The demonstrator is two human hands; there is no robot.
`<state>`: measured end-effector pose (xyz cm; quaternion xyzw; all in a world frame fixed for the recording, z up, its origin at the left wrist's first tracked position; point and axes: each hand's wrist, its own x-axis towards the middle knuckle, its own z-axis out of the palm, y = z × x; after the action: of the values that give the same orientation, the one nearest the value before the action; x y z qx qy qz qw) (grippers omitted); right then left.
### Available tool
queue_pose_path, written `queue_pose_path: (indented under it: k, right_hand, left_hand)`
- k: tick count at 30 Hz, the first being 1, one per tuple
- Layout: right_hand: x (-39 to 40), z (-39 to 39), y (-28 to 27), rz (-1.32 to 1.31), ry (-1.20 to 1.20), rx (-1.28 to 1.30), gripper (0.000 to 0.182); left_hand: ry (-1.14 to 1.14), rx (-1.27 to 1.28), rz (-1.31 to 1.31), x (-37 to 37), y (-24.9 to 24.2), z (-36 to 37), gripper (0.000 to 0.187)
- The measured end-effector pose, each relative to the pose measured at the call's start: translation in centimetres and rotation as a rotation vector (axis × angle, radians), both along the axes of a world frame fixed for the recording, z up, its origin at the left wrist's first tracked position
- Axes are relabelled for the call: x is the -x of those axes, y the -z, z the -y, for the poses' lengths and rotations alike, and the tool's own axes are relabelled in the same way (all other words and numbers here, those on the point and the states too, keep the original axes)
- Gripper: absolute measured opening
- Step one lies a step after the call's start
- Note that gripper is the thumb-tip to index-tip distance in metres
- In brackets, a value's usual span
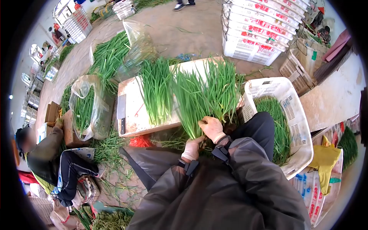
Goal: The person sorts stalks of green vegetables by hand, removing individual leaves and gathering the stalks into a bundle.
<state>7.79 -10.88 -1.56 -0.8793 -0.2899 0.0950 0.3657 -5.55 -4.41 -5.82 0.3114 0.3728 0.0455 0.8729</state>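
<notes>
A bunch of green chives [188,103] fans out in front of me, its pale stem ends toward my body. My left hand [191,149], in a thin whitish glove, is closed around those stem ends. Gloved too, my right hand [211,128] has its fingers curled in against the lower right side of the same bunch. Two more piles lie on the white board: a chive bundle [156,92] on the left and a looser chive heap [222,90] on the right. A knife [121,115] with a black handle rests along the board's left edge.
The white board [132,94] sits low before my knees. At my right stands a white basket [303,134] of chives. Stacked crates [257,34] rise behind. Bagged chives [85,107] and a seated co-worker [48,153] are on the left. Loose leaves [122,178] litter the floor.
</notes>
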Motion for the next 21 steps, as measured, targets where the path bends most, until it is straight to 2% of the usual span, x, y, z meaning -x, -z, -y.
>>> queue_pose_path:
  k: [1,3,5,6,9,11,14,16,17,20,21]
  right_hand:
    - [-0.2,0.1,0.3,-0.011,0.001,0.013,0.03]
    - [-0.1,0.3,0.3,-0.024,0.0,-0.123,0.027]
    - [0.3,0.6,-0.5,-0.082,-0.012,-0.228,0.02]
    - [0.5,0.8,-1.0,-0.085,-0.052,-0.279,0.019]
    - [1.5,1.2,-1.5,-0.032,-0.215,-0.399,0.013]
    - [2.4,1.6,-2.5,0.074,-0.316,-0.379,0.013]
    - [3.7,2.1,-4.0,0.187,-0.446,-0.4,0.012]
    - [3.9,2.8,-4.0,0.157,-0.523,-0.335,0.012]
    - [4.0,3.0,-4.0,0.053,-0.587,-0.322,0.013]
    - [4.5,3.8,-4.4,-0.188,-0.803,-0.251,0.017]
    - [4.5,4.3,-4.5,-0.22,-0.922,-0.125,0.018]
  left_hand:
    - [0.013,0.007,-0.001,0.0,0.0,-0.1,0.019]
    - [0.04,0.027,-0.002,-0.1,-0.6,0.0,0.021]
    - [0.012,0.173,0.02,-0.2,-1.9,-0.1,0.026]
    - [-0.002,0.244,0.03,-0.2,-2.6,-0.2,0.029]
    - [-0.029,0.252,0.012,-0.4,-2.8,-0.5,0.034]
    - [0.023,0.128,0.13,0.0,0.9,-0.7,0.031]
    - [0.094,-0.029,0.14,0.5,0.1,-1.0,0.026]
    - [0.033,0.133,0.197,-0.2,1.5,-1.0,0.022]
    - [-0.044,0.262,0.227,0.0,2.1,-1.0,0.02]
    - [0.038,0.464,0.205,0.1,2.3,-1.9,0.024]
    - [-0.015,0.307,-0.081,-0.2,-0.9,-1.6,0.031]
